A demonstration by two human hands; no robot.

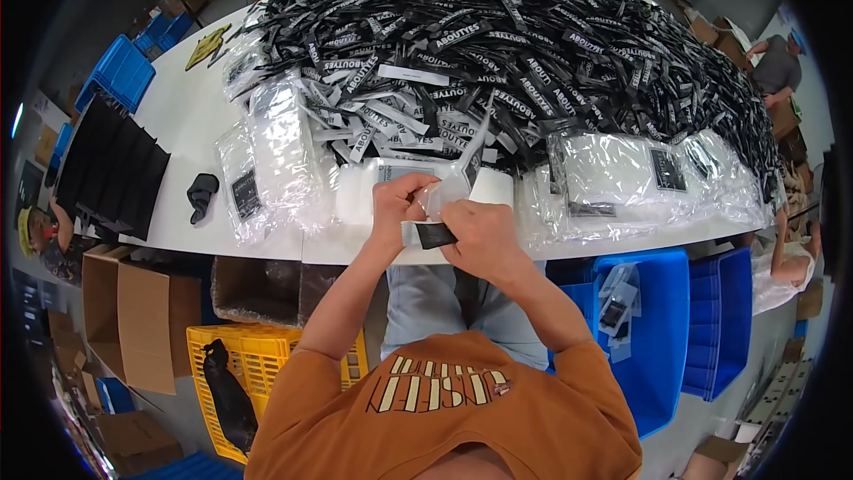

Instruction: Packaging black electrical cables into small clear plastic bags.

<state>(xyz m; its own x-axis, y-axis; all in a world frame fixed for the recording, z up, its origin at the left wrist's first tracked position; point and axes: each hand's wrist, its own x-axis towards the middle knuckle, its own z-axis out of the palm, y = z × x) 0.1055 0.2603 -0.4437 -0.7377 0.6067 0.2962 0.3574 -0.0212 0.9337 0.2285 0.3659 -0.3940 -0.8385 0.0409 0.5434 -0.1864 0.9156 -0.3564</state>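
My left hand (396,204) is closed, pinching the edge of a translucent plastic bag (455,183). Close beside it, my right hand (482,229) grips a small black packet with a white end (434,235), and its fingers also touch the bag. The bag's upper part stands up, away from me, over the pile. Beyond my hands lies a great heap of narrow black packets with white print (533,44). Directly behind my hands is a stack of white bags (360,191). How far the packet reaches behind my fingers is hidden.
Clear-wrapped bundles of bags lie left (289,156) and right (622,173) on the white table (182,111). A black tape dispenser-like object (203,196) sits left. Below the edge are a yellow crate (267,364), a blue bin (662,356) and cardboard boxes (147,324). Other people work nearby.
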